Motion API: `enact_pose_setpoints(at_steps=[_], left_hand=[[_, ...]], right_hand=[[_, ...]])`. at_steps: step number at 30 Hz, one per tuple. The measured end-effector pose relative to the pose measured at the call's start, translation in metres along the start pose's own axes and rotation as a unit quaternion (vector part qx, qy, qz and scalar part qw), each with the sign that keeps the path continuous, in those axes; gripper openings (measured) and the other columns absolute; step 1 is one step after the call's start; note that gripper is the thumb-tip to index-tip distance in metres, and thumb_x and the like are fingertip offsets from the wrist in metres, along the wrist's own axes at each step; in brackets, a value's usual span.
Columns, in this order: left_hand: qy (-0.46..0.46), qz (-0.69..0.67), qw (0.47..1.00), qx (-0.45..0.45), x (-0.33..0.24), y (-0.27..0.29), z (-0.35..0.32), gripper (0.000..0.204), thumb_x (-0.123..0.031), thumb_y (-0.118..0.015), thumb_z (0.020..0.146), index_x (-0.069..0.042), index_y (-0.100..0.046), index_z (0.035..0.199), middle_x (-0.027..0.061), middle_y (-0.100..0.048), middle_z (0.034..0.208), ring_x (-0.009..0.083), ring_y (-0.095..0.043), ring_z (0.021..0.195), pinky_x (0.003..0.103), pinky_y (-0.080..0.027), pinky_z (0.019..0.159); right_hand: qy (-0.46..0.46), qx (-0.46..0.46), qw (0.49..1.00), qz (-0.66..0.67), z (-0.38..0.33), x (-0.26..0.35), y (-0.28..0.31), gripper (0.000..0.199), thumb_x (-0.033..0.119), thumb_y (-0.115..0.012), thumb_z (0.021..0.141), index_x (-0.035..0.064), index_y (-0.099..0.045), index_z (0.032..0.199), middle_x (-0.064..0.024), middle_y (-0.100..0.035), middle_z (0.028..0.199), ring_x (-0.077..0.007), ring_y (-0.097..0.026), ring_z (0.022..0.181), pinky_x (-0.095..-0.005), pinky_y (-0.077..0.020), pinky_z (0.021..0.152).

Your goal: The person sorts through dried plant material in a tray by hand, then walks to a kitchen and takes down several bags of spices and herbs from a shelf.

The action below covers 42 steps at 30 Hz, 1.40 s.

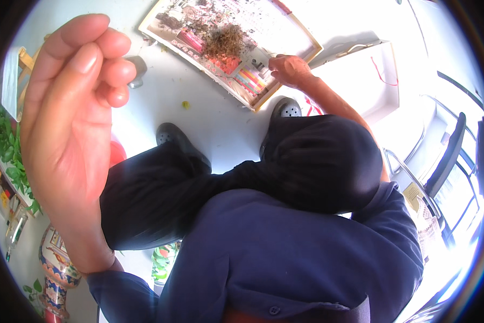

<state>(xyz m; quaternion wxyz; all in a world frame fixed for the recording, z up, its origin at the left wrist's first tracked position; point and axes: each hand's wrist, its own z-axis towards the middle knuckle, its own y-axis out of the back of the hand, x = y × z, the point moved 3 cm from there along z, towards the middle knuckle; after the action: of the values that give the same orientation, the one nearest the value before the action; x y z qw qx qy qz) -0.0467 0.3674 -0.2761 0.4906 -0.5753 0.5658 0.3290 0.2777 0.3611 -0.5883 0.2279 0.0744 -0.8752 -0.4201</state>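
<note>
My left hand (72, 124) is raised close at the left, palm showing, fingers curled in and thumb laid against them; nothing shows in it. Bent forward past my right knee, my right arm reaches to the near right side of a shallow box (196, 70) with a yellowish rim. My right hand (291, 70) is closed there, over the inside of the box; what its fingers grip, if anything, is too small to tell. Colourful printed paper (251, 79) lines the box. On it lies a tangled brown clump (224, 41) like dry roots, with dark crumbs scattered around.
A white paper bag (368, 81) with a red cord lies right of the box. Under my left fingers is a clear cup-like thing (138, 72). Leafy plants (8, 148) and a patterned vase (56, 264) stand at left, a metal-framed chair (449, 156) at right. My shoes (180, 145) flank the floor before me.
</note>
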Motion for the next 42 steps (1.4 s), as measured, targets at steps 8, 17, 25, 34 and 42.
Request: enact_pose_setpoints(at_steps=[8,17,25,34,42], left_hand=[[-0.007,0.011,1.000,0.020,0.008,-0.002,0.019,0.025,-0.010,-0.049,0.099,-0.001,-0.057,0.120,0.0053,-0.058,0.098,0.0107,-0.049,0.082,0.024,-0.038,0.072],[0.022,-0.028,0.999,-0.016,0.013,-0.012,0.022,0.021,-0.010,-0.055,0.096,-0.001,-0.060,0.114,0.0066,-0.065,0.097,0.0102,-0.055,0.080,0.024,-0.042,0.073],[0.026,-0.031,0.999,-0.028,0.018,-0.017,0.029,0.020,-0.009,-0.055,0.095,-0.001,-0.061,0.113,0.0065,-0.066,0.097,0.0105,-0.056,0.080,0.025,-0.042,0.072],[0.043,0.017,0.998,-0.053,0.053,-0.019,0.021,0.019,-0.008,-0.056,0.095,-0.003,-0.060,0.113,0.0053,-0.064,0.093,0.0114,-0.056,0.077,0.026,-0.043,0.071],[0.059,0.038,0.995,-0.076,0.083,-0.018,0.002,0.016,-0.006,-0.057,0.095,-0.004,-0.060,0.110,0.0044,-0.063,0.093,0.0099,-0.056,0.076,0.023,-0.043,0.068]], right_hand=[[-0.308,-0.271,0.860,0.303,-0.062,-0.042,-0.005,0.032,0.031,-0.068,0.085,-0.0014,-0.064,0.082,-0.0177,-0.067,0.075,-0.0313,-0.067,0.073,-0.0435,-0.0522,0.073],[-0.395,-0.014,0.764,0.510,-0.081,-0.019,-0.058,0.052,0.042,-0.061,0.092,-0.0087,-0.064,0.101,-0.0150,-0.068,0.083,-0.0202,-0.068,0.066,-0.0292,-0.0561,0.061],[-0.334,-0.067,0.776,0.531,-0.045,-0.033,-0.080,0.045,0.038,-0.063,0.087,-0.0058,-0.070,0.093,-0.0129,-0.069,0.075,-0.0187,-0.069,0.069,-0.0310,-0.0560,0.062],[-0.250,-0.202,0.647,0.691,-0.057,-0.024,-0.065,0.030,0.011,-0.067,0.085,-0.0112,-0.061,0.103,-0.0145,-0.067,0.091,-0.0214,-0.065,0.081,-0.0322,-0.0545,0.071],[-0.161,-0.182,0.681,0.690,-0.076,-0.020,0.013,0.049,0.025,-0.068,0.078,-0.0109,-0.056,0.108,-0.0215,-0.066,0.092,-0.0267,-0.065,0.082,-0.0352,-0.0540,0.077]])
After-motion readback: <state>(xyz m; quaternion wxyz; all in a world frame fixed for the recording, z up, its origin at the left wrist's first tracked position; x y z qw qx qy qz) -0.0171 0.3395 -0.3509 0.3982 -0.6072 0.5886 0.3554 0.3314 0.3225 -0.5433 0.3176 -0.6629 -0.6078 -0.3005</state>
